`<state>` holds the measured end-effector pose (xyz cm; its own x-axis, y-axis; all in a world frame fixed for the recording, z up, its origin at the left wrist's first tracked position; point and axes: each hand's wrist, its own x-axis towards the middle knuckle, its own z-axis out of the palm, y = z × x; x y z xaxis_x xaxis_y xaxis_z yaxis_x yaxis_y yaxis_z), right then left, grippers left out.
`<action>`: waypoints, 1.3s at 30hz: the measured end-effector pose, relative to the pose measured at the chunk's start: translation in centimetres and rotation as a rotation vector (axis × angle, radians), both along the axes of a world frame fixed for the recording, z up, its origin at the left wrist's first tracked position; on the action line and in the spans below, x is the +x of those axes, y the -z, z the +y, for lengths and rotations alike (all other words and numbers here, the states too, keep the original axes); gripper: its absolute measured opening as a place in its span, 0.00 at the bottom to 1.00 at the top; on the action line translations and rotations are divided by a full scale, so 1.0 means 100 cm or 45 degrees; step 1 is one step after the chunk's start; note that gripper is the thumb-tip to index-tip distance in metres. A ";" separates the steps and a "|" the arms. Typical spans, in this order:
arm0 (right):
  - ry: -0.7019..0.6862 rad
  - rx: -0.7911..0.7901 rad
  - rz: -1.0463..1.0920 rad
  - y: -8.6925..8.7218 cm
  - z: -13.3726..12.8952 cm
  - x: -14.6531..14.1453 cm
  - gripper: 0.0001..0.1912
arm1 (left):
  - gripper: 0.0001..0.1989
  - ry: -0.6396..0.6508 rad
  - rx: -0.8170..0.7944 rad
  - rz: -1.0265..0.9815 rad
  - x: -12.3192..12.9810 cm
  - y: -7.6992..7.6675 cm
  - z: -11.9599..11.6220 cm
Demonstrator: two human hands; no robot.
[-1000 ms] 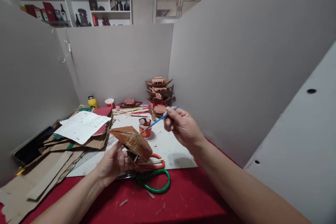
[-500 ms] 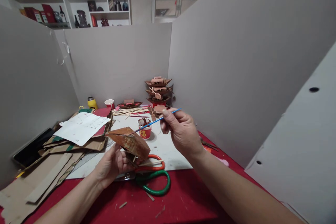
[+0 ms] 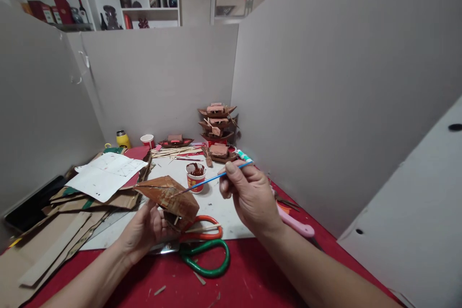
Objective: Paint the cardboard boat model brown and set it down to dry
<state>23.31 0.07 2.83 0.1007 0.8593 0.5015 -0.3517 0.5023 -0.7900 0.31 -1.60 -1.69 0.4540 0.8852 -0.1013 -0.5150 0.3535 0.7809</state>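
Note:
My left hand (image 3: 146,228) is closed around a brown model boat (image 3: 169,196), holding it tilted with its underside towards me. A paler patch shows on the hull. Between thumb and fingers, my right hand (image 3: 250,195) pinches a thin blue paintbrush (image 3: 212,178), whose tip meets that patch. Just behind the boat stands a red paper cup (image 3: 197,180) with dark brown paint on its inner wall. Scissors (image 3: 205,260) with one orange and one green handle lie below the boat, their blades partly hidden by my left hand.
Finished-looking model boats (image 3: 216,122) are stacked at the back. Cardboard sheets (image 3: 61,245) and a white paper drawing (image 3: 106,175) lie on the left, near a yellow bottle (image 3: 122,139). A pink-handled tool (image 3: 298,225) rests on the right. Grey partitions (image 3: 155,77) enclose the table.
The brush tip has shifted slightly down along the hull, and the boat sits a little further left in view. The whole view has moved slightly, showing more of the pink handle.

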 end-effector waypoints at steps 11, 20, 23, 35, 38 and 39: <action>0.043 -0.030 -0.132 0.007 0.011 0.011 0.21 | 0.36 -0.031 -0.040 0.005 0.000 -0.009 -0.001; -0.111 -0.060 0.033 0.005 0.012 -0.003 0.20 | 0.37 0.007 -0.008 0.084 0.004 -0.006 -0.002; -0.111 -0.053 -0.016 0.003 0.011 -0.004 0.20 | 0.38 0.015 -0.018 0.068 0.003 -0.006 -0.001; -0.118 -0.096 0.041 0.005 0.021 0.007 0.21 | 0.31 0.070 0.008 -0.004 -0.003 -0.001 0.003; -0.144 -0.069 0.026 0.004 0.017 0.001 0.19 | 0.29 0.071 0.011 0.011 -0.002 0.000 0.002; -0.149 -0.056 0.001 0.004 0.017 0.001 0.19 | 0.28 0.070 0.011 -0.002 -0.003 -0.001 0.002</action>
